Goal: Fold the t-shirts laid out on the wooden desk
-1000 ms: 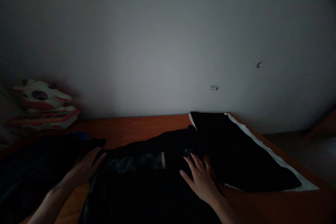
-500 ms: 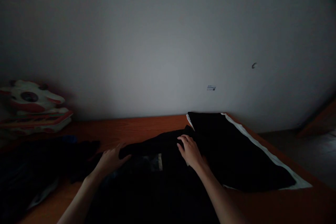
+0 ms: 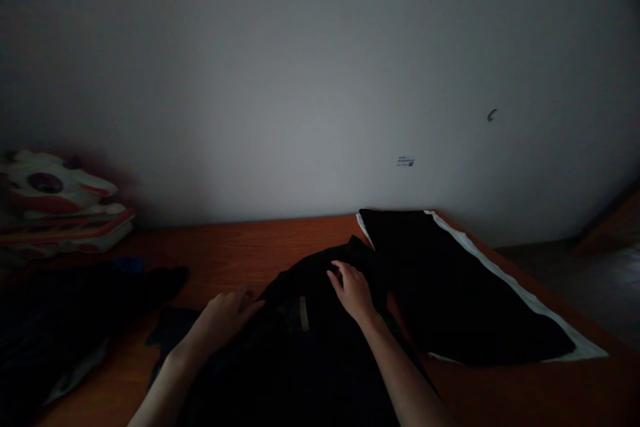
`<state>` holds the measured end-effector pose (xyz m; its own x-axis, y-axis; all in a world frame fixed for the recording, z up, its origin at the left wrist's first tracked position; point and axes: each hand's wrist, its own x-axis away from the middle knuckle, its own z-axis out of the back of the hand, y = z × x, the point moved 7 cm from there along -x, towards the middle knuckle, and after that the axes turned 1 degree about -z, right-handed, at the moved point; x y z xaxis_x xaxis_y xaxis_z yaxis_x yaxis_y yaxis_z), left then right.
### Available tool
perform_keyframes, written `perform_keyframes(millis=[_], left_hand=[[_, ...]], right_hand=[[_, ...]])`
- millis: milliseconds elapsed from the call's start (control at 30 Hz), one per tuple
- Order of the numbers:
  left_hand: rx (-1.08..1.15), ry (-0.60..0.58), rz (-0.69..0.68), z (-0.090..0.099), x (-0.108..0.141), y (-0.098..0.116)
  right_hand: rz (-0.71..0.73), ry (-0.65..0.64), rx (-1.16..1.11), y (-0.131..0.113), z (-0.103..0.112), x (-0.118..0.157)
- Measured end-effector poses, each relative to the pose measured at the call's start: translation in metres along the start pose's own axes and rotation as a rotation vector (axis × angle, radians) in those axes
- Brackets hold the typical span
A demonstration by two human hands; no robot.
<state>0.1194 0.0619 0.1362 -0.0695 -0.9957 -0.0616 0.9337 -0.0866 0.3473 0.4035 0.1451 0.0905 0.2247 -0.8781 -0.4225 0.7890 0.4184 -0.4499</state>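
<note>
A black garment (image 3: pixel 310 373) lies spread on the wooden table in front of me, with a small pale strip (image 3: pixel 304 313) showing near its upper part. My left hand (image 3: pixel 227 317) rests at the garment's upper left edge, thumb apart from the other fingers. On the upper right part of the garment lies my right hand (image 3: pixel 351 287), its fingers slightly curled and apart. The dark cloth makes the fingertips' contact hard to see. Right of it, a folded black cloth (image 3: pixel 455 287) lies over a white one (image 3: pixel 583 347).
A pile of dark clothes (image 3: pixel 60 320) lies at the left. Behind it stands a red and white toy keyboard (image 3: pixel 70 227) with an animal head. The wooden table (image 3: pixel 240 243) meets a pale wall bearing a small label (image 3: pixel 406 161) and a hook (image 3: pixel 493 115).
My left hand has moved right, and the garment's upper left edge has shifted inward and now slopes. My right hand has moved slightly left. The view has shifted a little.
</note>
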Motion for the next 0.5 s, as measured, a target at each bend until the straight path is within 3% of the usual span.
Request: perform_keyframes(millis=[200, 300, 367, 500], left_hand=[[0.048, -0.042, -0.010, -0.029, -0.007, 0.008], [0.112, -0.076, -0.051, -0.033, -0.006, 0.011], [0.074, -0.007, -0.109, -0.027, -0.005, 0.015], [-0.155, 0.272, -0.308, -0.005, 0.007, 0.031]], right_hand=[[-0.071, -0.117, 0.086, 0.002, -0.005, -0.003], [-0.125, -0.172, 0.104, 0.003, -0.007, -0.007], [-0.153, -0.180, 0.087, 0.003, -0.007, -0.009], [-0.161, -0.144, 0.036, 0.001, -0.007, -0.011]])
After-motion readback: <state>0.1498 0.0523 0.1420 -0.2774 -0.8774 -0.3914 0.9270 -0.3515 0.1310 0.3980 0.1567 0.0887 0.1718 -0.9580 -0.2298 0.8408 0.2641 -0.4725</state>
